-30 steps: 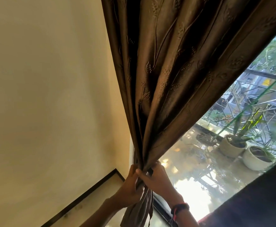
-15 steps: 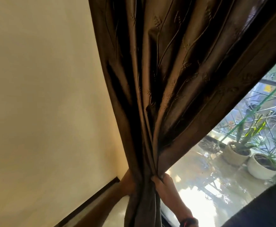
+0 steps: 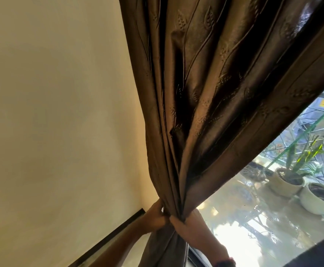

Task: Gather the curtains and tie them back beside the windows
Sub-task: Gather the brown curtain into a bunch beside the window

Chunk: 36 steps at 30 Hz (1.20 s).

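Note:
A dark brown curtain (image 3: 215, 89) with an embossed leaf pattern hangs from the top of the view and narrows to a tight bunch low in the middle. My left hand (image 3: 155, 216) grips the bunch from its left side, fingers curled into the folds. On the right side my right hand (image 3: 188, 226) grips the same bunch, touching the left hand. Below the hands the fabric falls loose. No tie-back cord shows; the hands and folds hide that spot. The window (image 3: 263, 218) lies to the right of the curtain.
A cream wall (image 3: 61, 112) fills the left, ending in a dark skirting strip (image 3: 118, 230). Outside the glass stand two pale plant pots (image 3: 286, 182) and a metal grille (image 3: 315, 120). A dark shape (image 3: 321, 251) crosses the bottom right corner.
The view has shifted. Both hands stay on the gathered curtain; my left hand, mostly hidden behind the fabric half a second ago, shows again beside the right hand.

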Available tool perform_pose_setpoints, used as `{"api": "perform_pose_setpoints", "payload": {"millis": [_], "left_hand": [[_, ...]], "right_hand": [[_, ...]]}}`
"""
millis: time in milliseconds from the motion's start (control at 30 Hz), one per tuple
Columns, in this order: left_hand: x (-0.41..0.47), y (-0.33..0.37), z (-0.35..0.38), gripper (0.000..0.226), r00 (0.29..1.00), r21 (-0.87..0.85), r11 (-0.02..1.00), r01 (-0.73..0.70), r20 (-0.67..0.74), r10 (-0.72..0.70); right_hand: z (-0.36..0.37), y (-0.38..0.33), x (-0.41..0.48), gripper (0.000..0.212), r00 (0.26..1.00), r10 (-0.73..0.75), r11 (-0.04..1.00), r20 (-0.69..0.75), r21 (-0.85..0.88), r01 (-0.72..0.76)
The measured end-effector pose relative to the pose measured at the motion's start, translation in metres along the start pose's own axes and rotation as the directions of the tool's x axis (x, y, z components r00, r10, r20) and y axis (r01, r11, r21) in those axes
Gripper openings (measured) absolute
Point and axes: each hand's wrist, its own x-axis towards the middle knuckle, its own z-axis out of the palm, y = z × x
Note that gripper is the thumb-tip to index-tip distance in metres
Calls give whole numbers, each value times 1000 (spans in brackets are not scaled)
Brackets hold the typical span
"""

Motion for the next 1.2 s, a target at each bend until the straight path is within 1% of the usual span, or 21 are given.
{"api": "perform_pose_setpoints", "payload": {"millis": [67,133,167,267,333,400,433,467,500,533,567,633,700,767,833,900,1000,1067,1133,1167,1200], "left_hand": [[8,-8,-1,40,999,69,998,4,37,-6],[9,-5,-7,44,996,129,990,-48,86,37],[11,-9,-12,45,995,120,992,-49,90,38],[12,-10,-28,28,994,208,973,-101,64,89],[14,-11,-31,26,993,154,981,-114,41,109],[13,-5,-36,21,995,131,987,-96,40,92],[11,-1,-36,19,995,165,981,-104,25,101],[9,2,-35,21,994,194,975,-107,4,109],[7,2,-32,23,991,239,965,-110,-51,126],[3,4,-28,24,981,297,950,-97,-133,142],[-2,2,-22,27,958,340,937,-82,-233,168],[-19,2,-4,35,911,284,958,-45,-381,156],[-34,1,16,24,903,262,964,-52,-400,157],[-41,0,28,9,921,352,932,-85,-329,209],[-38,4,25,13,936,412,901,-134,-246,252],[-30,12,13,22,954,427,881,-204,-117,278],[-21,23,-9,32,957,429,856,-288,119,263],[-16,23,-20,32,930,521,771,-366,222,292],[-11,27,-28,21,886,594,657,-464,325,332],[-10,28,-31,14,852,637,566,-524,372,369],[-8,27,-31,13,794,679,434,-593,403,455]], "right_hand": [[-3,1,-1,11,1000,25,998,18,49,-26],[-7,1,1,8,1000,15,997,3,75,-15],[-10,3,2,9,1000,13,997,-8,77,-13],[-17,6,2,16,1000,27,998,-3,48,-27],[-20,9,3,23,999,39,999,-5,28,-39],[-21,11,3,14,998,61,998,-6,14,-61],[-21,13,4,11,997,72,997,-10,-1,-72],[-20,14,5,10,996,81,996,-29,-25,-81],[-19,15,6,8,994,89,995,-67,-37,-91],[-18,15,5,6,988,96,995,-118,-31,-100],[-16,14,5,10,981,91,996,-172,-11,-94],[-7,11,4,26,957,95,995,-273,53,-84],[4,5,2,31,927,162,976,-338,194,-100],[10,3,1,25,905,196,959,-378,267,-96],[7,4,-1,20,919,138,964,-369,261,-40],[-3,8,-3,21,954,80,950,-289,312,15],[-20,17,-8,39,993,-32,903,-113,423,77],[-27,23,-13,55,997,-79,876,-16,476,78],[-29,26,-16,64,994,-109,878,15,469,89],[-27,26,-17,61,993,-117,886,-2,451,105],[-25,26,-17,55,991,-123,894,-48,428,132]]}}
